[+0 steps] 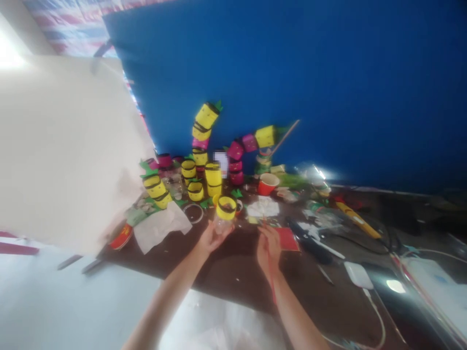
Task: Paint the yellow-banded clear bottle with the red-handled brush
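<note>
My left hand [213, 236] is closed around the clear lower part of a small container with a yellow, black-edged band [226, 208] at its top. To its right, my right hand [269, 241] is raised over the dark table [233, 272], fingers bent together around something thin; a red string [271, 277] runs down from it along the wrist. A red flat piece [289, 239] lies just beside that hand. Behind my hands stand yellow cups [213, 180] with black rims, and stacked yellow and magenta pieces [236, 165] with green leaf shapes.
A red paper cup [268, 184] and crumpled white tissue [263, 207] sit behind my right hand. White paper [160, 227] lies at left. At right are a yellow-handled tool [358, 220], a white charger [359, 275] and cables. A blue board [292, 73] stands behind.
</note>
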A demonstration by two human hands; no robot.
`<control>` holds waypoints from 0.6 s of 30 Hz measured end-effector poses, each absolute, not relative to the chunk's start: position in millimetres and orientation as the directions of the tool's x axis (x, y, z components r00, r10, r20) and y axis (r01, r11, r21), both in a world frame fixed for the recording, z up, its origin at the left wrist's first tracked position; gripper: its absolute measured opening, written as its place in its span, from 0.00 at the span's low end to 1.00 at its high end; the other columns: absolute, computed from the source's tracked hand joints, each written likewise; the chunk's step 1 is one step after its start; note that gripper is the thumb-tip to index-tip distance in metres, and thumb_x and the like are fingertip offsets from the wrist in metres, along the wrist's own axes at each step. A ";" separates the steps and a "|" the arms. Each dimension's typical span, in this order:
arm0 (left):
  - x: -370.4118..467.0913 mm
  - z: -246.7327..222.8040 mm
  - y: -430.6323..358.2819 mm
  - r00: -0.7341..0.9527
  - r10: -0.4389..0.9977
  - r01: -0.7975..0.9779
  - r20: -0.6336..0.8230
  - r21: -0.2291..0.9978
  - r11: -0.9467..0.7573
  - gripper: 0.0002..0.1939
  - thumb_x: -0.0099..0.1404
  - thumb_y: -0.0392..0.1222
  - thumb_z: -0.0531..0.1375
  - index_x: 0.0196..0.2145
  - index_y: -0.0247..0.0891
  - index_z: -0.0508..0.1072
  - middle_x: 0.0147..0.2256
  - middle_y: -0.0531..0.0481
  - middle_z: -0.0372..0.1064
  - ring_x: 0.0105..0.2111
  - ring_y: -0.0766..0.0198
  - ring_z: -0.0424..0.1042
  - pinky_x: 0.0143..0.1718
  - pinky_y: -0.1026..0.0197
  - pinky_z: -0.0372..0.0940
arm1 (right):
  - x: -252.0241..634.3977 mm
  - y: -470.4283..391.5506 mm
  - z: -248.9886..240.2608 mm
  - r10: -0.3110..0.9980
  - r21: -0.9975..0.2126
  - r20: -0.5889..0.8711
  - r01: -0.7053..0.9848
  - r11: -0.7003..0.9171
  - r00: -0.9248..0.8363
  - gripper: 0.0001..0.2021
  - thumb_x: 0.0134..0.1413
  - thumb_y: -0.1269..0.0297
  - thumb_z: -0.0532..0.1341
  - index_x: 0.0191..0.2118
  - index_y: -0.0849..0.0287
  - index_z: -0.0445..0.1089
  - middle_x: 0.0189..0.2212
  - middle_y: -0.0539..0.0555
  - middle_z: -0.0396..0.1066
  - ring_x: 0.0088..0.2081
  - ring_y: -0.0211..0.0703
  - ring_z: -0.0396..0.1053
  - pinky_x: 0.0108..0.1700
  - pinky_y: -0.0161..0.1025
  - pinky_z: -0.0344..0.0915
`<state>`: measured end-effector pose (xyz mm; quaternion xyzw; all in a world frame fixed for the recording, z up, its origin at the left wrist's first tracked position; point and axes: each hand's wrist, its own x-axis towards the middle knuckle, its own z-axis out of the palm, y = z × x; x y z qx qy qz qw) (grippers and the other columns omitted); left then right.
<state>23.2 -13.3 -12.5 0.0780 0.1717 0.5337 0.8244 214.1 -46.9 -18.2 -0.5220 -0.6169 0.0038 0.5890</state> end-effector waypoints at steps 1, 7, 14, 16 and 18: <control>24.5 -12.0 -14.0 0.352 0.921 -0.856 -0.166 0.340 0.389 0.29 0.57 0.48 0.64 0.54 0.34 0.66 0.47 0.38 0.71 0.49 0.52 0.69 0.50 0.53 0.62 | 214.0 -46.9 -18.8 0.646 -0.612 0.727 0.644 0.459 0.231 0.08 0.59 0.67 0.54 0.39 0.57 0.70 0.39 0.59 0.72 0.45 0.47 0.71 0.48 0.52 0.69; 16.7 -12.0 -10.1 0.276 0.920 -0.841 -0.278 0.394 0.372 0.15 0.59 0.36 0.61 0.45 0.36 0.71 0.41 0.43 0.72 0.29 0.69 0.70 0.30 0.67 0.66 | 215.7 -45.2 -25.1 0.612 -0.541 0.773 0.682 0.493 0.171 0.08 0.57 0.71 0.55 0.40 0.58 0.69 0.39 0.60 0.71 0.44 0.46 0.71 0.47 0.50 0.70; 1.9 -4.2 -0.8 0.177 0.952 -0.897 -0.248 0.357 0.260 0.19 0.64 0.48 0.54 0.47 0.35 0.70 0.38 0.43 0.74 0.34 0.60 0.74 0.31 0.62 0.69 | 211.7 -51.8 -25.5 0.633 -0.458 0.774 0.675 0.579 -0.017 0.08 0.57 0.72 0.55 0.40 0.57 0.69 0.37 0.58 0.72 0.41 0.45 0.73 0.43 0.43 0.72; 5.3 -3.4 2.3 0.176 0.949 -0.916 -0.260 0.309 0.254 0.21 0.64 0.47 0.53 0.50 0.34 0.69 0.37 0.42 0.75 0.37 0.58 0.75 0.38 0.59 0.70 | 210.5 -54.1 -24.1 0.639 -0.445 0.768 0.676 0.587 -0.050 0.09 0.57 0.72 0.55 0.40 0.57 0.69 0.37 0.58 0.72 0.40 0.44 0.73 0.43 0.43 0.72; 8.1 -4.6 7.6 0.173 0.953 -0.930 -0.247 0.277 0.240 0.23 0.64 0.47 0.51 0.53 0.33 0.67 0.38 0.41 0.75 0.40 0.56 0.75 0.43 0.56 0.69 | 210.0 -55.3 -23.8 0.646 -0.433 0.758 0.675 0.598 -0.087 0.09 0.57 0.72 0.55 0.41 0.57 0.69 0.38 0.58 0.72 0.41 0.45 0.73 0.44 0.43 0.72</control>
